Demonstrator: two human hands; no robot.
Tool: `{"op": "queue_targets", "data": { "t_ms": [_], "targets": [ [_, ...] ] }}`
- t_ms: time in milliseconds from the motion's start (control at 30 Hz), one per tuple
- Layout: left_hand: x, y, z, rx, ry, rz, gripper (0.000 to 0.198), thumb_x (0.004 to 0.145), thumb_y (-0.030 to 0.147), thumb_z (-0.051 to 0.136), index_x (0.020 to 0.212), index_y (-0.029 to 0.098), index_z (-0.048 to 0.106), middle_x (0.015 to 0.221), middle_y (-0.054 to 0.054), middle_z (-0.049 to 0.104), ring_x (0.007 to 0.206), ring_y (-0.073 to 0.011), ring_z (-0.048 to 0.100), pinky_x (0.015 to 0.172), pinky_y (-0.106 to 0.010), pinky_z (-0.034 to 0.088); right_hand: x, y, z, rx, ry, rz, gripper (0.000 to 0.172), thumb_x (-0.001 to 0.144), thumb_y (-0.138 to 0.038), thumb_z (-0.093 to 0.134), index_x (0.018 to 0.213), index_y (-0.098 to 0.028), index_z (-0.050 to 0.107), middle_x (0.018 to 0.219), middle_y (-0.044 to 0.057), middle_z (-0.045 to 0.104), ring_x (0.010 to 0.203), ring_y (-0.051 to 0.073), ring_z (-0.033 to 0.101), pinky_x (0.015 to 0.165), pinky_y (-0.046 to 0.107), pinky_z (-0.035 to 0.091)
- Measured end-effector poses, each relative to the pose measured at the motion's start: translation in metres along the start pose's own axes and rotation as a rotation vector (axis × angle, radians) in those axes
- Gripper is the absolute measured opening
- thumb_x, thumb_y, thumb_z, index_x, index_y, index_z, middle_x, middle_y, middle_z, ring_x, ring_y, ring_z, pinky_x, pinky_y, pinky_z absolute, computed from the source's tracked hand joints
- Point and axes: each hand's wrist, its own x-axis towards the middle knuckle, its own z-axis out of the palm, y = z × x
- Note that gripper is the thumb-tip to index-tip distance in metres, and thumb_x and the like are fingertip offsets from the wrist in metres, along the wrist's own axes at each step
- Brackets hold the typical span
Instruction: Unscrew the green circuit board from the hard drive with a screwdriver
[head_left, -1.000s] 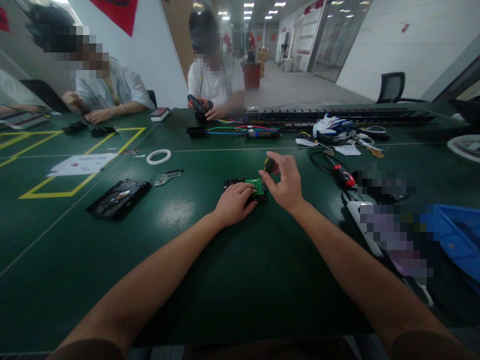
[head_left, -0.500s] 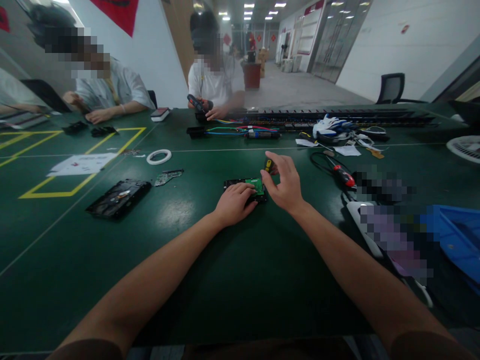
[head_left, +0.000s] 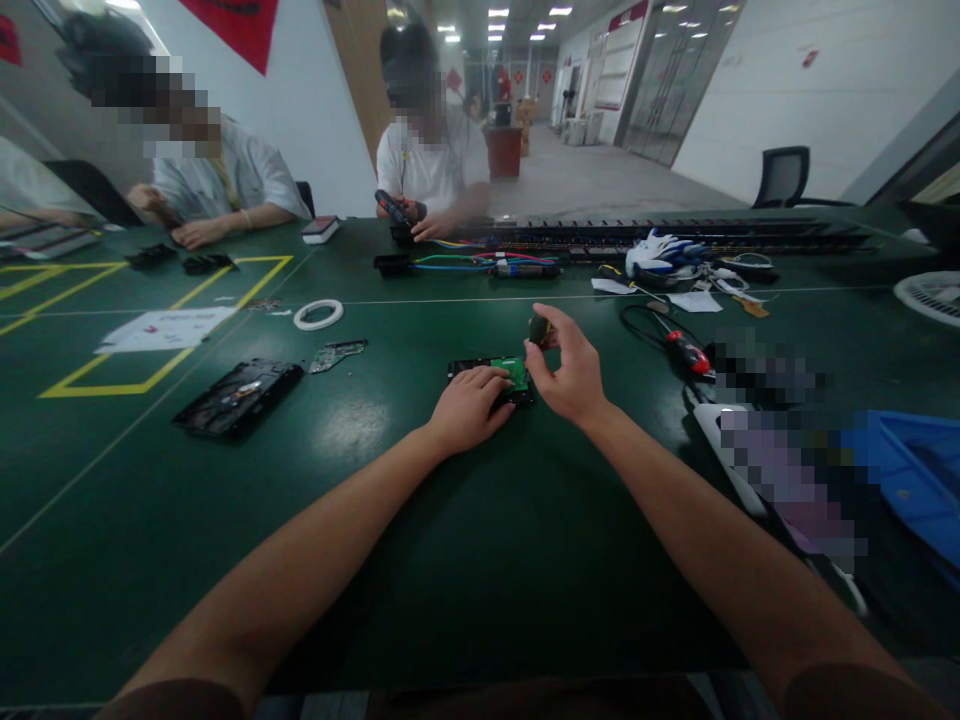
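A hard drive point(head_left: 517, 373) with a green circuit board lies on the dark green tabletop in front of me. My left hand point(head_left: 471, 405) holds it down, fingers across its top and thumb along the near edge. Above its right end, my right hand point(head_left: 566, 365) grips the dark handle of a screwdriver point(head_left: 538, 330) between thumb and fingers. The screwdriver's tip is hidden. To the left rests an opened black drive case point(head_left: 238, 398), with a loose circuit board point(head_left: 337, 355) near it.
A white tape roll point(head_left: 318, 315) and paper sheet point(head_left: 165, 328) lie at left. On the right are a red-black screwdriver point(head_left: 688, 354), a blue bin point(head_left: 911, 480) and gloves point(head_left: 664, 260). Long black strips with wires point(head_left: 465, 262) lie across the back. Two people sit opposite.
The screwdriver handle has turned in my right hand, so its yellow patch no longer faces me. My left hand and the hard drive stay where they were.
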Motion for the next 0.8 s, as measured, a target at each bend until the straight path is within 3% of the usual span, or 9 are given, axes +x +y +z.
{"op": "queue_targets", "data": {
  "t_ms": [167,500,800],
  "targets": [
    [0.0000,-0.0016,0.0019,-0.007,-0.003,-0.003,0.026,0.097,0.036,0.064,0.118,0.021,0.064,0.136,-0.010,0.066,0.128,-0.0294,0.062,0.110,-0.051,0.050,0.0025,-0.0030,-0.0021,-0.063,0.066,0.009,0.044,0.098,-0.030,0.065,0.141,-0.034,0.056,0.112,0.007,0.061,0.096,0.026,0.063,0.083,0.047,0.061],
    [-0.0006,-0.0007,0.0006,-0.007,-0.008,-0.003,0.027,0.098,0.036,0.063,0.120,0.020,0.064,0.136,-0.011,0.066,0.126,-0.0295,0.062,0.110,-0.051,0.050,-0.0009,0.0001,0.0011,-0.015,0.033,0.019,0.051,0.099,-0.023,0.056,0.148,-0.032,0.046,0.128,0.010,0.062,0.102,0.027,0.066,0.091,0.049,0.061],
    [-0.0012,-0.0017,0.0020,-0.008,0.000,-0.003,0.026,0.098,0.037,0.063,0.119,0.021,0.065,0.135,-0.010,0.067,0.128,-0.0299,0.062,0.111,-0.052,0.050,-0.0025,-0.0036,0.0027,-0.071,0.088,0.014,0.042,0.099,-0.029,0.063,0.140,-0.034,0.054,0.114,0.008,0.058,0.105,0.026,0.060,0.090,0.046,0.059]
  ]
}}
